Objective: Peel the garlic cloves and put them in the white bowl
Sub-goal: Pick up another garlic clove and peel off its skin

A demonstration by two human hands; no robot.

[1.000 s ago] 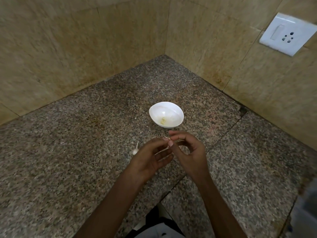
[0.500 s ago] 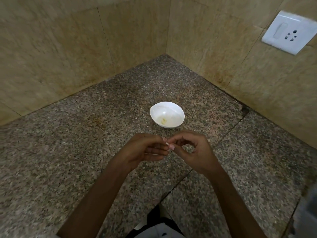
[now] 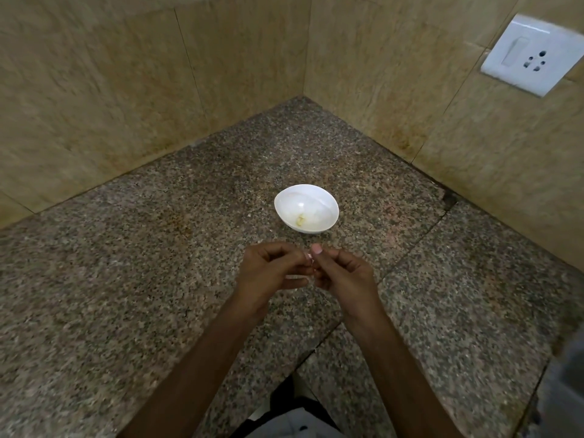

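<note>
My left hand [image 3: 275, 273] and right hand [image 3: 344, 276] are both curled, fingertips meeting above the granite counter [image 3: 126, 279], just on the near side of the white bowl [image 3: 319, 197]. They pinch a garlic clove between them, almost fully hidden by my fingers. One peeled clove [image 3: 300, 220] lies in the bowl's bottom. Wall socket [image 3: 531, 55] top right

Two bare forearms [image 3: 202, 358] — white garment [image 3: 294, 426], dark trim.
</note>
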